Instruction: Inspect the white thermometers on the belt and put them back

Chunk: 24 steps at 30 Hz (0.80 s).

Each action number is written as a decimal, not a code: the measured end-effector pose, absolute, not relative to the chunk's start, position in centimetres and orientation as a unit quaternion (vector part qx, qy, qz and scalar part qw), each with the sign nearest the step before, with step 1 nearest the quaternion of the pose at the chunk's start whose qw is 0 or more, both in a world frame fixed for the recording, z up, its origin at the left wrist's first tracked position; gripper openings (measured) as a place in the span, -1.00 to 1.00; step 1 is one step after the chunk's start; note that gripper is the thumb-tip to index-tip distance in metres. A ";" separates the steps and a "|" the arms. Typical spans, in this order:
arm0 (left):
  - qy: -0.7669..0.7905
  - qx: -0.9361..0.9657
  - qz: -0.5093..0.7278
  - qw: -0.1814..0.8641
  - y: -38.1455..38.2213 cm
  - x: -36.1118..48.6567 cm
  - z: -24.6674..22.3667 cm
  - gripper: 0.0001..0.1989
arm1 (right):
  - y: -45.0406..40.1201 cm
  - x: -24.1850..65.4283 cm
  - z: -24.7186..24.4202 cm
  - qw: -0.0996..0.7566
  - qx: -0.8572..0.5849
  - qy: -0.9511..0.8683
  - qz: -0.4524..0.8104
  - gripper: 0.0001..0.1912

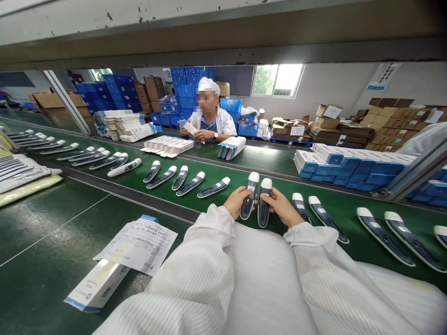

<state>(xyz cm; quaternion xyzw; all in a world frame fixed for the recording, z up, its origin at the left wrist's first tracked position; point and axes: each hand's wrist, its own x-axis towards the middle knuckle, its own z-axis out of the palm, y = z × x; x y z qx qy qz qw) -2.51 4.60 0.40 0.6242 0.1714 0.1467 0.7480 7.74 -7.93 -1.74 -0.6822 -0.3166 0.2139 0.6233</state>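
You can't read any wording here: the printed form on the worktop, the white carton, the wall sign and the devices in your hands show only blurred or tiny print.

Two handheld electronic units, one gripped in my left hand, the other in my right hand. Rounded white caps point to 12 o'clock; bodies dark grey, a pale band below each cap. Held side by side, just apart, faces up, both tilted slightly toward 11 o'clock.
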 end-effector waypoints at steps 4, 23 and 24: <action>0.142 0.536 0.164 0.816 3.3 -2.4 0.5 -0.78 | -8.1 7.3 -1.2 0.710 -0.608 -0.287 0.208 -0.51; 0.114 0.504 0.183 0.837 2.4 -1.8 -0.3 -0.77 | -8.7 9.1 -2.3 0.356 -0.897 -0.252 -0.062 -0.64; 0.110 0.502 0.189 0.837 2.4 -1.8 -0.4 -0.78 | -8.6 8.6 -1.9 0.390 -0.880 -0.262 -0.069 -0.63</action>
